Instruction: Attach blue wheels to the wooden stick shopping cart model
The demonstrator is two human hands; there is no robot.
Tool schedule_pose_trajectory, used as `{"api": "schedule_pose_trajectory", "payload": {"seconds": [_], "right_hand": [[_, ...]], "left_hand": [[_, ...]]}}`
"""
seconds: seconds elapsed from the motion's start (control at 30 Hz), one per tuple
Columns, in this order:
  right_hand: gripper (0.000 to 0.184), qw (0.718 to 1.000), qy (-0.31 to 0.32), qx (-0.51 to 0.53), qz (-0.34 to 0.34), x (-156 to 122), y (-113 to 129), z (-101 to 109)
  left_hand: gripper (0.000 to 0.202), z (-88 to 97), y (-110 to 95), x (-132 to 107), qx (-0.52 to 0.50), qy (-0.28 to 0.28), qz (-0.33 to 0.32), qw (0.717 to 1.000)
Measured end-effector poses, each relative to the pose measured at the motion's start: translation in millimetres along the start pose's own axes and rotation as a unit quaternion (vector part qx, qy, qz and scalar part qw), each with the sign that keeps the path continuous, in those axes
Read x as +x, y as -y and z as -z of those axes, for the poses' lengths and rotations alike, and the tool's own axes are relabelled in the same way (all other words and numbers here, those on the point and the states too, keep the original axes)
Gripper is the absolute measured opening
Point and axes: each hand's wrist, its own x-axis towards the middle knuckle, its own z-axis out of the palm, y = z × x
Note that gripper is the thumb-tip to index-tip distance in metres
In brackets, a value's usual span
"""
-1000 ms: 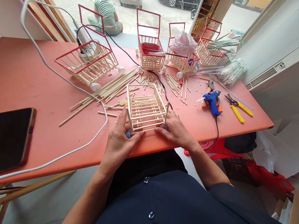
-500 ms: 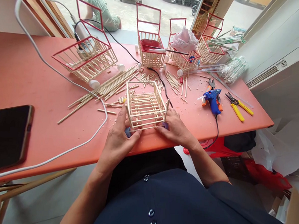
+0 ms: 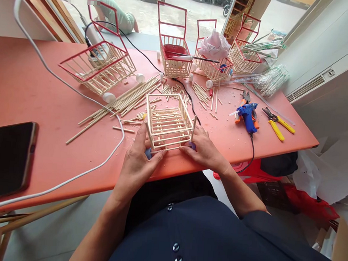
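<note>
A small open basket of pale wooden sticks stands near the front edge of the orange table. My left hand grips its near left corner, fingers pinched around a small blue wheel there. On the near right corner, my right hand presses its fingers over another blue piece. Both hands are closed on the basket's lower frame.
Loose sticks lie behind the basket. Finished stick carts with red frames stand at the back. A blue glue gun and yellow-handled pliers lie right. A black phone and white cable are left. A person sits outside.
</note>
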Motion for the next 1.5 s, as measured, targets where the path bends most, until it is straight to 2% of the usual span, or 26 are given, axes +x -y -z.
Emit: {"api": "schedule_pose_trajectory", "payload": {"seconds": [0.2,0.4,0.6,0.97,1.27,1.5], "right_hand": [[0.022,1.000,0.004,0.003,-0.001,-0.1,0.6,0.2],[0.019,1.000,0.005,-0.001,-0.004,-1.4,1.2,-0.1],[0.019,1.000,0.004,-0.007,-0.006,-1.3,0.5,-0.8],[0.035,1.000,0.000,-0.015,0.002,0.1,-2.5,-3.0],[0.025,1.000,0.006,-0.013,-0.008,-1.2,3.2,0.5],[0.025,1.000,0.005,-0.009,-0.009,-1.3,4.4,0.5]], "left_hand": [[0.089,-1.2,0.8,0.3,0.000,-0.001,-0.005,1.000],[0.080,-1.0,-2.2,-0.1,0.000,-0.006,-0.003,1.000],[0.081,-0.9,-0.2,0.5,0.006,-0.011,0.004,1.000],[0.082,-1.6,1.1,0.7,-0.018,0.002,-0.001,1.000],[0.080,-1.7,-1.8,0.8,-0.012,-0.006,0.004,1.000],[0.086,-2.9,6.3,1.6,-0.026,0.000,-0.006,1.000]]}}
